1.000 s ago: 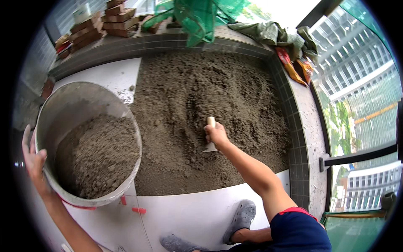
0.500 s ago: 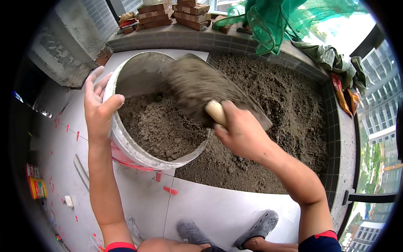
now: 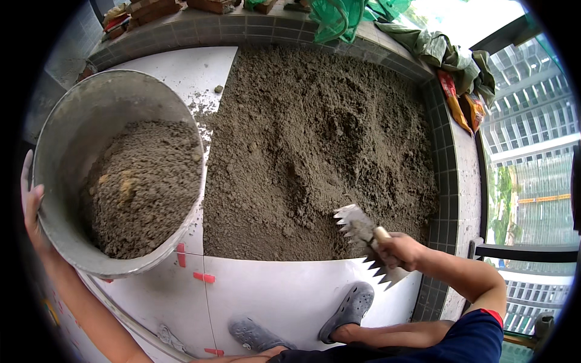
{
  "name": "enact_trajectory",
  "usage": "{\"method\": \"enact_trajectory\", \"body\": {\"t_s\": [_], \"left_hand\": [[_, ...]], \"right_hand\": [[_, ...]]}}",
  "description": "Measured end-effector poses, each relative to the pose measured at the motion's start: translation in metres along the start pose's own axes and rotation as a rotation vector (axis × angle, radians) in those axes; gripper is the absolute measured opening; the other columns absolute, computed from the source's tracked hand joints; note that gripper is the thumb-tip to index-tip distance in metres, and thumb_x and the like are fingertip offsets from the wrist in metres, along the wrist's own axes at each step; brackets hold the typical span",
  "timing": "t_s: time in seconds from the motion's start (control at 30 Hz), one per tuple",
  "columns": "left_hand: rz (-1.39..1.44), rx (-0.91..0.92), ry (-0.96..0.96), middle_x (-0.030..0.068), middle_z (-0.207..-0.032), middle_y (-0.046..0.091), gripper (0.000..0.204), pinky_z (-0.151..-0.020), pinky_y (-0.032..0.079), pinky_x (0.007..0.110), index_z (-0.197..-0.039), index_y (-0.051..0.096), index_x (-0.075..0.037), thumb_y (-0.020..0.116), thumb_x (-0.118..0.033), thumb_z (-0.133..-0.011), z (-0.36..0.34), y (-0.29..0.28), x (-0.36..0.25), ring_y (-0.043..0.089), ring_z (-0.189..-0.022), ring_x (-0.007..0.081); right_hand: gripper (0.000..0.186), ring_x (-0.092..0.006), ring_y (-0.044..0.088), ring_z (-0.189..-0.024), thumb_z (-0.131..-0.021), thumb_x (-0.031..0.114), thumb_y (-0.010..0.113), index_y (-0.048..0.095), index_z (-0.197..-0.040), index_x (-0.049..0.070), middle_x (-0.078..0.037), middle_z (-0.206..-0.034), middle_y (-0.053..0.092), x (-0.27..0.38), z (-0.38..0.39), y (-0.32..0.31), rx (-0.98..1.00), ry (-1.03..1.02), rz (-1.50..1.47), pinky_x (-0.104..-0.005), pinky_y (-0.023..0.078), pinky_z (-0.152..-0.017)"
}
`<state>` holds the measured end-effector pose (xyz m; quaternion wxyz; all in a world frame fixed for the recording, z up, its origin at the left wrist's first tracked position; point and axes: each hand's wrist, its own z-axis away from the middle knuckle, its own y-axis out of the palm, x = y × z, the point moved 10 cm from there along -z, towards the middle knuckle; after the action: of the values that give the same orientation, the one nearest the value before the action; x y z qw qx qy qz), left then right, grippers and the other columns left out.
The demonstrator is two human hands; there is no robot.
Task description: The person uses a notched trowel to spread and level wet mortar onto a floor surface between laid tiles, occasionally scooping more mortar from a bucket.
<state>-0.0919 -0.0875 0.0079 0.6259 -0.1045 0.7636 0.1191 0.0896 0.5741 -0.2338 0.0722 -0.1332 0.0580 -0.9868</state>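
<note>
My left hand (image 3: 33,202) is pressed to the outer left side of a large pale bucket (image 3: 54,181), thumb and fingers against its wall and rim. The bucket is tilted, its mouth facing me, with a heap of grey-brown, crumbly mortar (image 3: 145,187) inside. My right hand (image 3: 399,249) is closed around the light handle of a notched trowel (image 3: 357,225). Its toothed metal blade, smeared with mortar, hangs over the front edge of the mortar bed (image 3: 302,163) spread on the floor. Some of the blade's far side is hidden by my hand.
Pale floor tiles (image 3: 266,284) with red spacers (image 3: 204,277) lie in front, where my grey clogs (image 3: 351,311) stand. A dark-tiled ledge (image 3: 445,175) borders the bed. Bricks (image 3: 151,9), green netting (image 3: 339,18), a grey-green cloth (image 3: 448,51) and orange packets (image 3: 457,103) rest on it.
The trowel has left the bucket's mouth and moved right and nearer, over the bed's front edge. The bucket now sits further left in view, with my left hand still on it. The view has shifted.
</note>
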Motion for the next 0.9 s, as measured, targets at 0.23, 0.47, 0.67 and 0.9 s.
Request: {"method": "enact_trajectory", "body": {"t_s": [0.23, 0.47, 0.67, 0.9], "left_hand": [[0.025, -0.010, -0.028, 0.0178, -0.137, 0.047, 0.073, -0.107, 0.035, 0.040, -0.144, 0.031, 0.000, 0.059, -0.026, -0.082, -0.002, 0.006, 0.016, 0.047, -0.125, 0.0292], [-0.034, 0.100, 0.076, 0.0185, -0.137, 0.048, 0.078, -0.108, 0.033, 0.037, -0.145, 0.026, 0.001, 0.064, -0.024, -0.081, -0.009, 0.012, -0.009, 0.047, -0.126, 0.0268], [-0.106, 0.049, 0.110, 0.0209, -0.136, 0.049, 0.080, -0.105, 0.037, 0.036, -0.142, 0.029, 0.002, 0.066, -0.021, -0.075, 0.002, 0.022, -0.006, 0.049, -0.124, 0.0246], [-0.078, 0.000, 0.144, 0.0232, -0.126, 0.050, 0.081, -0.095, 0.042, 0.031, -0.138, 0.030, 0.007, 0.062, -0.004, -0.065, -0.002, 0.055, -0.022, 0.054, -0.110, 0.0243]], "right_hand": [[0.010, -0.0130, 0.045, -0.046, -0.087, 0.014, 0.057, 0.055, -0.081, 0.006, -0.002, -0.062, 0.050, 0.093, -0.158, 0.063, 0.018, -0.165, -0.362, -0.0289, 0.036, -0.039], [0.009, -0.0129, 0.044, -0.045, -0.085, 0.012, 0.056, 0.049, -0.086, 0.007, -0.002, -0.064, 0.047, 0.089, -0.140, 0.070, -0.008, -0.462, -0.365, -0.0298, 0.037, -0.040], [0.012, -0.0122, 0.044, -0.045, -0.084, 0.010, 0.057, 0.047, -0.089, 0.006, -0.001, -0.065, 0.048, 0.128, -0.084, 0.068, -0.049, -0.628, -0.408, -0.0294, 0.038, -0.041], [0.022, -0.0212, 0.060, -0.057, -0.085, 0.014, 0.059, 0.047, -0.097, -0.001, -0.011, -0.072, 0.059, 0.241, 0.117, 0.156, -0.235, -1.156, 0.322, -0.0361, 0.048, -0.051]]}}
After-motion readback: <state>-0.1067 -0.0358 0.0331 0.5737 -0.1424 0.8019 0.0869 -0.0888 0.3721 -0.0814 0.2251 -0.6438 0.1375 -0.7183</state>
